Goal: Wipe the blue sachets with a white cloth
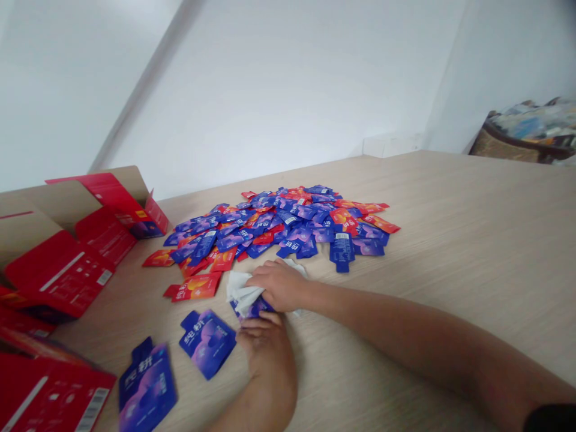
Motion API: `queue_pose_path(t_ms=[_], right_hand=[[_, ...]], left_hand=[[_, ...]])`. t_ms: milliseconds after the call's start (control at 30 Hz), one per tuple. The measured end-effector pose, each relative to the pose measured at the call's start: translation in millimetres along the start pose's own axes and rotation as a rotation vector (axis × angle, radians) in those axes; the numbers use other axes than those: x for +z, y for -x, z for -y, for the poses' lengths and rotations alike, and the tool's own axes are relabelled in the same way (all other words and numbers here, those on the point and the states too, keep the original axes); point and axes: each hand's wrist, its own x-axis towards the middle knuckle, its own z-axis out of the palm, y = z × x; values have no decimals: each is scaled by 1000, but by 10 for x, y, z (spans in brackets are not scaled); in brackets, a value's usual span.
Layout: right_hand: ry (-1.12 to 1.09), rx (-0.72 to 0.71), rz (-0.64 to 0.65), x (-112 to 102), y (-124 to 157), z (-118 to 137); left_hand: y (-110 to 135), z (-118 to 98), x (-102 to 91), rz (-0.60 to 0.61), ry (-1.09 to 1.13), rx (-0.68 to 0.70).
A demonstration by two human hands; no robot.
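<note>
My right hand [279,285] presses down on a crumpled white wipe [243,293], its fingers bunched over the cloth. Under that wipe lies a blue printed sachet [254,309], and the curled fingers of my left hand [265,348] hold it from below. Two loose blue sachets [207,344] [147,387] lie flat near my left hand. A red-orange sachet [195,286] rests at the front edge of a heaped pile of blue and red sachets [279,225], just beyond my hands.
Flattened red and tan cardboard cartons [58,276] lie along the left side of the light wood-grain table [450,216]. A white block [391,145] stands against the wall behind the table. A woven basket with cloth [526,135] sits at the far right.
</note>
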Motion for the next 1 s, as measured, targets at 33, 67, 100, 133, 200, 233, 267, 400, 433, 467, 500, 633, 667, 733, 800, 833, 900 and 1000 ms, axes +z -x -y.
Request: queue_pose_path(t_ms=[33,67,100,133,200,233,267,400,433,467,500,633,667,733,800,833,900,1000], right_hand=[[-12,-11,-24,-13,3,8],[-24,-29,-37,-22,4,18],[-37,-56,-34,-27,4,28],[-48,-91,-14,-25,2,35],[-65,-158,54,-6,-4,37],[-70,-174,84,10,-9,32],[-71,-174,103,27,-13,23],[-22,-61,97,70,-24,-25],[-5,-34,87,69,-23,-33],[6,-14,77,63,-20,-37],[10,-1,60,52,-16,-36],[-26,-17,-38,-14,0,12],[-38,-41,-45,-26,2,29],[-63,-111,-13,-35,4,58],[-79,-177,52,-21,1,69],[-83,-194,81,-9,-2,66],[-80,-184,113,20,-9,46],[-39,-100,106,50,-15,0]], left_hand=[[-1,1,-6,5,-1,1],[-4,3,-16,11,2,4],[-10,7,-32,17,8,9],[-17,12,-50,26,19,12],[-32,26,-90,55,48,-3],[-39,34,-107,70,63,-10],[-44,41,-120,83,75,-8],[-39,48,-123,119,73,39],[-33,43,-112,121,61,39],[-26,37,-99,117,48,36],[-19,30,-85,108,34,32],[-12,13,-46,95,44,28],[-15,13,-46,103,61,29],[-24,20,-60,126,96,26],[-32,31,-86,159,128,6],[-35,36,-100,169,137,-6],[-38,43,-120,159,136,-11],[-31,42,-116,116,100,23]])
